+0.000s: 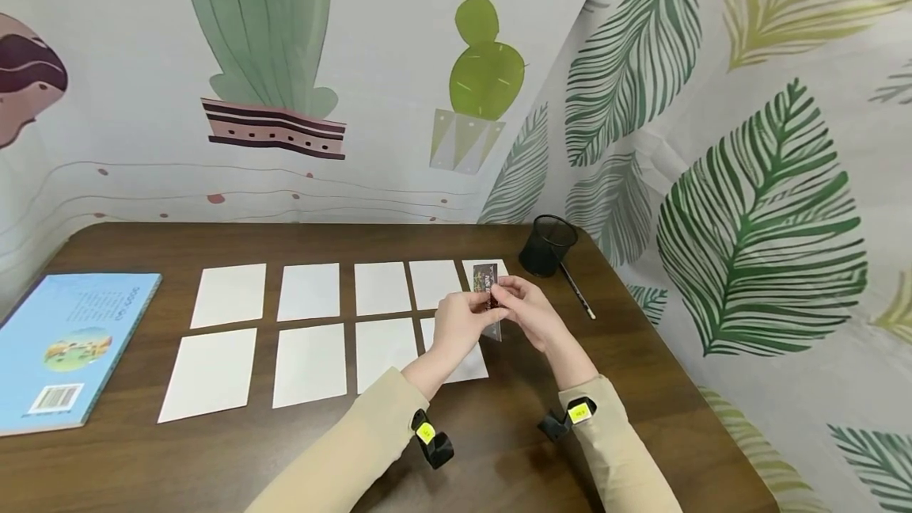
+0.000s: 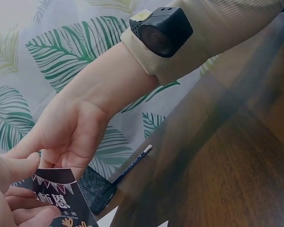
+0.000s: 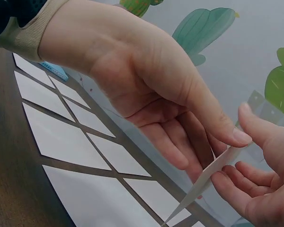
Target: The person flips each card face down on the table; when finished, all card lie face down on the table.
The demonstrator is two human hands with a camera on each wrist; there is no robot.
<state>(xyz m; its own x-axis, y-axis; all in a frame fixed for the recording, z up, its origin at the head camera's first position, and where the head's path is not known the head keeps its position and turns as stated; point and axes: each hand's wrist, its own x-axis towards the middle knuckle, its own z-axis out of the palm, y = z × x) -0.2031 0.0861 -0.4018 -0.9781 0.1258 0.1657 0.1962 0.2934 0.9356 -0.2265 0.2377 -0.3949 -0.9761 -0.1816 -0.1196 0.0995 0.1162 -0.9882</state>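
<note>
Both hands hold up a dark greeting card [image 1: 485, 275] over the right end of the white cards. In the left wrist view, the card [image 2: 61, 201] shows white characters, a string of bunting and small orange shapes. My left hand [image 1: 458, 325] pinches its near left side between thumb and fingers. At the opposite side, my right hand [image 1: 529, 312] pinches it too, the hands almost meeting. From the right wrist, the card [image 3: 203, 177] appears nearly edge-on, its pale side showing, with the left thumb on its upper edge.
Several white cards [image 1: 309, 362] lie in two rows on the brown wooden table [image 1: 306, 465]. A blue book [image 1: 85, 339] lies at the left. Toward the back right stand a black mesh pencil cup [image 1: 545, 252] and a pencil [image 1: 579, 291]. Patterned cloth [image 1: 399, 62] hangs behind.
</note>
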